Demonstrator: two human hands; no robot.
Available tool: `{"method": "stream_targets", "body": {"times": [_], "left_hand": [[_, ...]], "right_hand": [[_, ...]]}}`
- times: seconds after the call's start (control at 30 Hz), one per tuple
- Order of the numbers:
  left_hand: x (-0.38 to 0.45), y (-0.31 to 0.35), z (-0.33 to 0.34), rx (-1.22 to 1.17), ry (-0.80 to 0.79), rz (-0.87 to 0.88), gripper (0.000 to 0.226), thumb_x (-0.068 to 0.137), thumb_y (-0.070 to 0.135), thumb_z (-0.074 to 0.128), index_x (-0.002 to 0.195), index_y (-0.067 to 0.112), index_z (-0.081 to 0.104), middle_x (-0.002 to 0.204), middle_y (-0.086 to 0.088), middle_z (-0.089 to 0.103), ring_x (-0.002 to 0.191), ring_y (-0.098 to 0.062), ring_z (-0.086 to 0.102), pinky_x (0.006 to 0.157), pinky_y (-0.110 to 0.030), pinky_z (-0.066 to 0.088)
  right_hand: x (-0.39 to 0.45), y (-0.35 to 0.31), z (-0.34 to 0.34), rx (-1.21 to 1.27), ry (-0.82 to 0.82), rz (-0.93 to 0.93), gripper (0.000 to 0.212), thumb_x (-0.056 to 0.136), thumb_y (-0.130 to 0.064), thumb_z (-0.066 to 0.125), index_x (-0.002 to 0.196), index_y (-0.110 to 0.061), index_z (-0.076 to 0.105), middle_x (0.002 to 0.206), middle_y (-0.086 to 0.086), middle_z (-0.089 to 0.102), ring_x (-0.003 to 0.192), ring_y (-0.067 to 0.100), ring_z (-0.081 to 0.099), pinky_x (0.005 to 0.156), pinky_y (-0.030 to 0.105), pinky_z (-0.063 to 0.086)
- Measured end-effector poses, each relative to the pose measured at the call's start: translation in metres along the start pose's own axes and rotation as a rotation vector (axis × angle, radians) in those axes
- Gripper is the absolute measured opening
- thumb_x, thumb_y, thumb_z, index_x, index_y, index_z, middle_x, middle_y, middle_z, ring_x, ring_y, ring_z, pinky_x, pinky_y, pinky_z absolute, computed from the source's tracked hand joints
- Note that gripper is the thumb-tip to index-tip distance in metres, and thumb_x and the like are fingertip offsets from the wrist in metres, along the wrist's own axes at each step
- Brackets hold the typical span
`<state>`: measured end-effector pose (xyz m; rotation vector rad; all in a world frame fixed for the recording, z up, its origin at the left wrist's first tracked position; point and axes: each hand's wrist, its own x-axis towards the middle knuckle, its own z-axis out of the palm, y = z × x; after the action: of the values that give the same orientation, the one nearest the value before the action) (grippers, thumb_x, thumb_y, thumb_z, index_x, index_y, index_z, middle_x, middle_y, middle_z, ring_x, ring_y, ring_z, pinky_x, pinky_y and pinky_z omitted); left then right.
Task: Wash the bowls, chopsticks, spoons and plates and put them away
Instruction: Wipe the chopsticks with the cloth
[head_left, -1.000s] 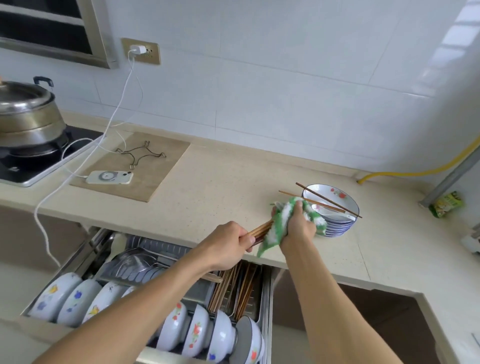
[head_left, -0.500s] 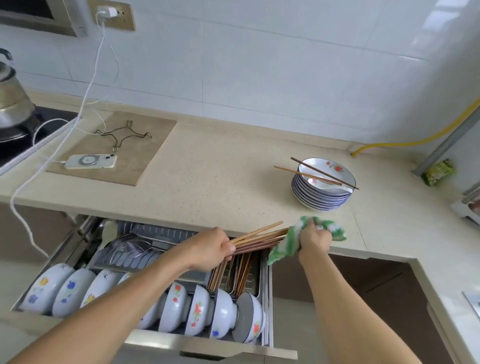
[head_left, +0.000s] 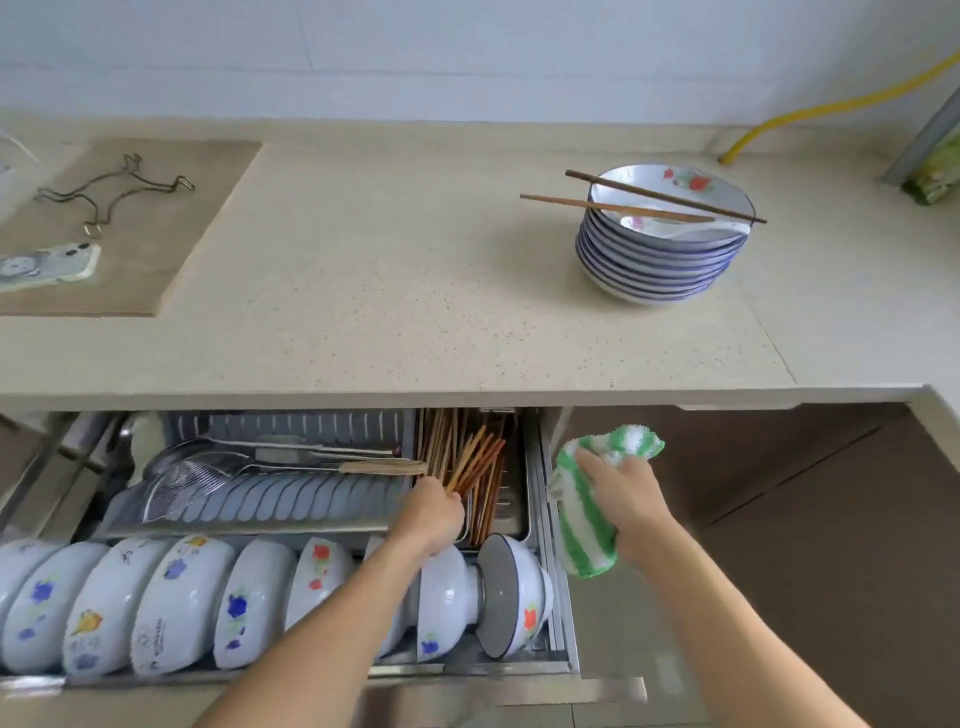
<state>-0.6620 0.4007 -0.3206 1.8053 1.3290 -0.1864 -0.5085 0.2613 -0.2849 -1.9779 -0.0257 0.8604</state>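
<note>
My left hand (head_left: 434, 512) grips a bundle of brown wooden chopsticks (head_left: 475, 460), their tips down in the chopstick tray (head_left: 517, 499) of the open drawer rack. My right hand (head_left: 621, 486) is closed around a green and white striped cloth (head_left: 582, 525), hanging just right of the drawer. A stack of blue-rimmed plates (head_left: 660, 254) stands on the countertop (head_left: 395, 291), with two chopsticks (head_left: 649, 200) lying across the top plate. White flowered bowls (head_left: 182, 597) stand on edge in the drawer's front row.
A wire skimmer and ladles (head_left: 208, 473) lie in the drawer's middle section. A phone (head_left: 47, 262) and a bent wire trivet (head_left: 111, 189) rest on a brown mat at the counter's left. A yellow hose (head_left: 831, 109) runs along the back right wall.
My left hand has dropped from counter-edge height into the drawer, bringing the chopstick bundle to the tray. My right hand with the cloth has slid off the chopsticks and come down beside the drawer.
</note>
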Motion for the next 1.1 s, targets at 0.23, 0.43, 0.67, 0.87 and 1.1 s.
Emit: {"method": "stream_targets", "body": {"times": [0.23,0.43,0.67,0.87,1.1], "left_hand": [[0.076,-0.005,0.073,0.016,0.111,-0.009,0.027,0.103,0.018,0.047,0.114,0.001,0.064,0.105,-0.013,0.064,0.096,-0.03,0.063,0.074,-0.03,0.046],[0.106,-0.008,0.097,0.056,0.08,0.045,0.016,0.097,0.014,0.057,0.108,0.005,0.064,0.106,-0.012,0.067,0.091,-0.029,0.063,0.075,-0.035,0.052],[0.085,0.001,0.087,0.128,0.04,0.153,0.021,0.097,0.023,0.058,0.115,0.013,0.062,0.118,-0.006,0.064,0.1,-0.026,0.061,0.084,-0.03,0.049],[0.011,0.036,0.044,-0.049,0.169,0.411,0.028,0.103,0.033,0.047,0.085,0.019,0.064,0.076,0.009,0.064,0.069,-0.008,0.057,0.061,-0.023,0.041],[-0.06,0.106,-0.02,-0.251,-0.064,0.611,0.004,0.092,0.022,0.069,0.094,0.022,0.066,0.085,0.009,0.072,0.077,-0.003,0.067,0.074,-0.026,0.057]], "right_hand": [[0.058,0.037,0.005,0.098,-0.083,-0.046,0.023,0.091,-0.033,0.065,0.089,-0.01,0.064,0.075,0.013,0.06,0.069,0.026,0.059,0.068,0.04,0.048],[0.074,0.054,0.01,0.076,-0.099,-0.035,0.042,0.083,-0.043,0.068,0.095,-0.003,0.064,0.08,0.017,0.066,0.071,0.033,0.067,0.078,0.051,0.058],[0.059,0.05,0.008,0.051,-0.102,-0.017,0.044,0.085,-0.042,0.07,0.103,-0.003,0.064,0.085,0.013,0.071,0.073,0.03,0.069,0.082,0.052,0.058],[0.016,0.015,0.005,0.147,-0.084,-0.042,0.031,0.082,-0.038,0.074,0.093,-0.009,0.071,0.087,0.012,0.075,0.08,0.029,0.075,0.082,0.054,0.059],[-0.041,-0.061,-0.013,0.309,-0.082,-0.062,0.032,0.091,-0.037,0.064,0.092,-0.005,0.071,0.09,0.019,0.075,0.087,0.035,0.073,0.088,0.056,0.056]]}}
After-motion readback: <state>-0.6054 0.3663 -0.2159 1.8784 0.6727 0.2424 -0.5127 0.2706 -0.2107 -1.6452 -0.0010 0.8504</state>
